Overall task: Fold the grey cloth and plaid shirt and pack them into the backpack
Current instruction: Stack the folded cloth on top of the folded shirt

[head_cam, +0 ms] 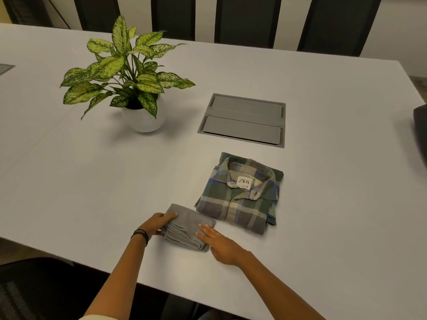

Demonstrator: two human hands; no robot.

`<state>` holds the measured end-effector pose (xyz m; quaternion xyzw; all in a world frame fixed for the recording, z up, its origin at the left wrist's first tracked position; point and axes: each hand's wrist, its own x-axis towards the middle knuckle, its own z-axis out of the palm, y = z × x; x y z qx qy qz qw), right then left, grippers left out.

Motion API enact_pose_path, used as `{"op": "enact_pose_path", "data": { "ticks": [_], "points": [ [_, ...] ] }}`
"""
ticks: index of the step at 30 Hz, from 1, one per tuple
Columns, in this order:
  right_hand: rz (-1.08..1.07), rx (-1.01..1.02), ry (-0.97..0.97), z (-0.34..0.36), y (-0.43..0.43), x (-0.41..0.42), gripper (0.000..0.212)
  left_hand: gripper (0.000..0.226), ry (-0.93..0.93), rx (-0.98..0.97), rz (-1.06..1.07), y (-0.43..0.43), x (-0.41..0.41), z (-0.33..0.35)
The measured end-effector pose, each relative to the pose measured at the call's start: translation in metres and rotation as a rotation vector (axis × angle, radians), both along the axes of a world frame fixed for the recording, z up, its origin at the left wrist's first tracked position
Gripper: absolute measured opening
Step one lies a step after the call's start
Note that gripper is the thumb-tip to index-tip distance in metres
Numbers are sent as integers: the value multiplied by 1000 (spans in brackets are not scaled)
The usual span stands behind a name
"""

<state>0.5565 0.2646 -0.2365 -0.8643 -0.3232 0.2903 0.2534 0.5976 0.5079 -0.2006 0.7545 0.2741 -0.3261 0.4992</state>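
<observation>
We press the folded grey cloth (189, 227) flat near the front edge of the white tabletop (92, 169). Our left hand (157, 224) lies across its left end, fingers stretched out on top. Our right hand (219, 245) rests open against its right side, with straight fingertips on the fabric. Neither hand grips anything. The plaid shirt (242, 199) sits folded just beside the cloth on the right, collar up (its label reads ZARA), and the two look to be touching at one corner. Farther back stand a potted plant (129, 72) and a grey cable hatch (242, 121).
</observation>
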Motion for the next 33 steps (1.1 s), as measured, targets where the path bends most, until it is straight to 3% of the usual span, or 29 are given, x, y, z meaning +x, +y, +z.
{"op": "enact_pose_path", "data": {
  "ticks": [3, 6, 10, 14, 18, 22, 25, 28, 33],
  "points": [
    [-105, 79, 0, 10, 6, 3, 48, 49, -27, -45, -81, 9, 2, 11],
    [-224, 162, -87, 30, 12, 10, 38, 68, -55, -65, -178, 15, 3, 33],
    [-386, 342, -157, 50, 19, 19, 37, 66, -133, -77, -365, 20, 18, 64],
    [-517, 472, 87, 64, 18, 29, 61, 53, -214, -42, -543, 6, 43, 91],
    [-662, 660, 352, 76, 7, 36, 69, 63, -323, -81, -644, -24, 68, 105],
    [-830, 722, 372, 82, -7, 45, 58, 70, -479, -115, -612, -66, 87, 104],
    [-1018, 712, 327, 86, -18, 55, 64, 79, -611, -84, -555, -97, 96, 92],
    [-1166, 664, 282, 85, -31, 67, 65, 58, -766, 31, -507, -123, 103, 78],
    [-1272, 653, 277, 79, -49, 84, 65, 70, -954, 244, -660, -153, 102, 63]
  ]
}}
